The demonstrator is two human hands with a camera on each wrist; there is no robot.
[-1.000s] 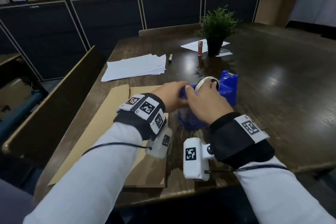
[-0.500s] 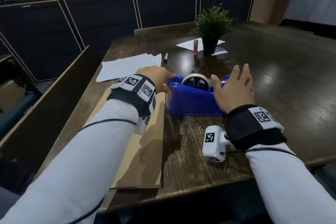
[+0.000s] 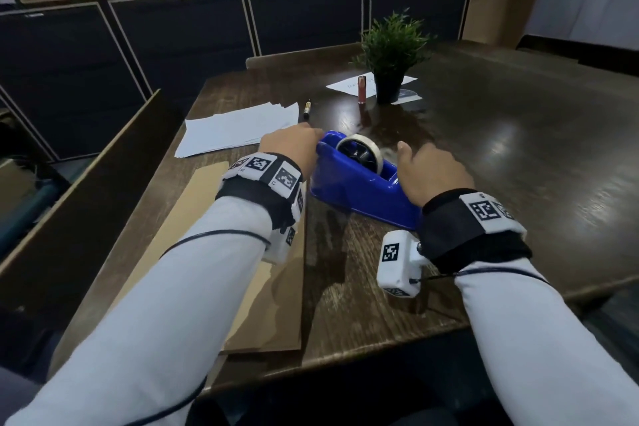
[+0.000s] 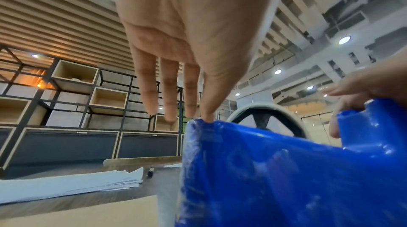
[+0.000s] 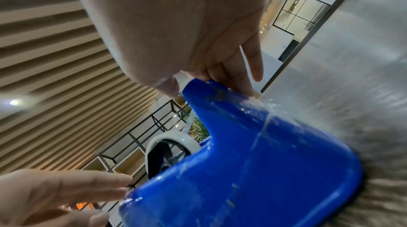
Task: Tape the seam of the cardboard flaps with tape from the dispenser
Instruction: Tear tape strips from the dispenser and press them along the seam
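A blue tape dispenser [image 3: 363, 197] [image 4: 286, 178] [image 5: 253, 169] lies slantwise on the dark table, holding a white tape roll [image 3: 363, 149] [image 4: 264, 106] [image 5: 174, 136]. My left hand [image 3: 294, 149] [image 4: 169, 100] is at its far left end, fingers straight, one fingertip touching the top edge. My right hand [image 3: 432, 173] [image 5: 209, 67] grips the raised cutter end nearest me, thumb on one side and fingers on the other. Crumpled clear tape shows by those fingers. Flat brown cardboard [image 3: 193, 218] [image 4: 88, 213] lies under my left forearm, which hides most of its seam.
A stack of white paper [image 3: 238, 128] and a pen [image 3: 307, 109] lie beyond the cardboard. A potted plant [image 3: 390, 55] and a red tube [image 3: 361, 89] stand farther back. A wooden panel [image 3: 86, 183] runs along the table's left side.
The dispenser, held up between both hands a second ago, now lies on the table and has turned slantwise. My right hand went from spread fingers to gripping its near end.
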